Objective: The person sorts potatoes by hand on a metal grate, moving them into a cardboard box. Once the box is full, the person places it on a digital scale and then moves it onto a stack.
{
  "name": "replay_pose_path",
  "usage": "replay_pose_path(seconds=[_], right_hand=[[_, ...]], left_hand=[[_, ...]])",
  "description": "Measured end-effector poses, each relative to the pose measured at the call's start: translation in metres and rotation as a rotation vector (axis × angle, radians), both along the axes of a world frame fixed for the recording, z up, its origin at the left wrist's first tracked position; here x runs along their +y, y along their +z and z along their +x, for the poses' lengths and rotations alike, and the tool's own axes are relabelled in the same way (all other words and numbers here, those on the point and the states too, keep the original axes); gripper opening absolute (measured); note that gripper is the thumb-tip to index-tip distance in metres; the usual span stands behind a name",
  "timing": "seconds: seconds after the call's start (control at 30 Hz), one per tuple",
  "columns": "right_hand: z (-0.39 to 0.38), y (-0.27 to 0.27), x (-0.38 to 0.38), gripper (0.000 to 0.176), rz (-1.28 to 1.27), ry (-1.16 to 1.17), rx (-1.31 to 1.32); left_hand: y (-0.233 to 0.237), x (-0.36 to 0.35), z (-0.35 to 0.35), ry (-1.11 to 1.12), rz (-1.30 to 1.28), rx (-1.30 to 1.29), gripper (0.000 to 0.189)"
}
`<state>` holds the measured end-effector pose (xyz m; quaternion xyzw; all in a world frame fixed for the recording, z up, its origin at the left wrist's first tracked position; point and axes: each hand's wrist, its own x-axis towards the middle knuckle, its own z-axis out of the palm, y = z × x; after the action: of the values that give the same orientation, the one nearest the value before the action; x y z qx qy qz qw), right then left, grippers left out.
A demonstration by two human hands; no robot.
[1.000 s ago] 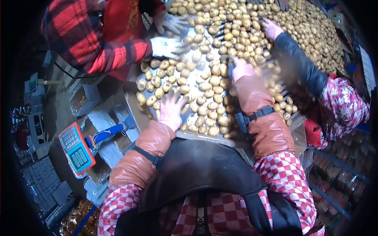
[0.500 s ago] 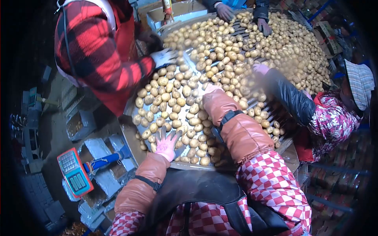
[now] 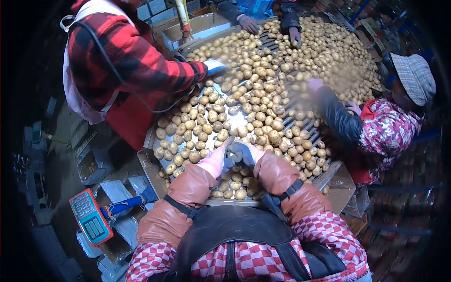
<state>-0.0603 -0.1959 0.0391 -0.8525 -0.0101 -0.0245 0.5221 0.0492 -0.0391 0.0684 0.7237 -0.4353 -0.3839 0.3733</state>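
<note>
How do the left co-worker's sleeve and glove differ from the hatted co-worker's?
The left co-worker's sleeve is red-and-black checked; the hatted co-worker's sleeve is plain, dark and shiny. The left co-worker's glove looks white and blue; the hatted co-worker's glove looks pink. Both gloves are over the potatoes.

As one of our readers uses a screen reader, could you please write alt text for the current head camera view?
The wearer's left hand and right hand meet over a table spread with potatoes; whether they hold anything is unclear. A red-plaid co-worker reaches in from the left, a hatted co-worker from the right, and other hands from the far side.
</note>
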Motion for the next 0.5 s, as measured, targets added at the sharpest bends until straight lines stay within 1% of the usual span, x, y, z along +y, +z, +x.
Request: replay_pose_path(seconds=[0.03, 0.07, 0.1, 0.13, 0.17, 0.2, 0.23, 0.27, 0.3, 0.37, 0.4, 0.43, 0.47, 0.5], right_hand=[[-0.005, -0.004, 0.009, 0.017, -0.032, -0.054, 0.047], [-0.014, 0.038, 0.025, 0.019, 0.642, -0.223, 0.419], [-0.020, 0.041, 0.029, 0.017, 0.228, -0.161, 0.149], [-0.028, 0.045, 0.032, 0.015, 0.131, -0.257, 0.203], [-0.035, 0.048, 0.035, 0.014, 0.034, -0.351, 0.256], [-0.039, 0.053, 0.037, 0.014, 0.038, -0.362, 0.256], [-0.044, 0.058, 0.040, 0.014, 0.329, -0.498, 0.246], [-0.048, 0.060, 0.041, 0.014, 0.620, -0.626, 0.229], [-0.050, 0.056, 0.042, 0.014, 0.619, -0.626, 0.229], [-0.053, 0.040, 0.043, 0.011, 0.620, -0.728, 0.136], [-0.053, 0.034, 0.046, 0.017, 0.724, -0.750, 0.068], [-0.051, 0.024, 0.043, 0.017, 0.726, -0.745, 0.068], [-0.051, 0.013, 0.041, 0.022, 0.756, -0.707, 0.019], [-0.050, 0.015, 0.039, 0.028, 0.787, -0.666, -0.028]], left_hand=[[0.003, 0.000, -0.005, -0.015, -0.001, 0.000, 0.087], [0.011, -0.002, -0.010, -0.034, 0.046, 0.068, 0.086], [0.016, -0.004, -0.014, -0.052, 0.096, 0.137, 0.087], [0.016, -0.006, -0.020, -0.079, 0.121, 0.130, 0.080], [0.018, -0.009, -0.026, -0.094, 0.126, 0.131, 0.080], [0.020, -0.015, -0.033, -0.061, 0.031, 0.352, 0.073], [0.022, -0.019, -0.040, -0.023, -0.064, 0.575, 0.067], [0.011, -0.019, -0.049, 0.085, -0.229, 0.440, 0.052], [0.019, -0.022, -0.048, 0.085, -0.230, 0.441, 0.052], [0.044, -0.026, -0.041, -0.061, -0.180, 0.461, 0.044], [0.048, -0.028, -0.042, -0.055, -0.172, 0.433, 0.042], [0.046, -0.027, -0.041, -0.050, -0.171, 0.430, 0.042], [0.042, -0.024, -0.040, -0.033, -0.166, 0.351, 0.044], [0.042, -0.021, -0.040, -0.012, -0.159, 0.273, 0.049]])
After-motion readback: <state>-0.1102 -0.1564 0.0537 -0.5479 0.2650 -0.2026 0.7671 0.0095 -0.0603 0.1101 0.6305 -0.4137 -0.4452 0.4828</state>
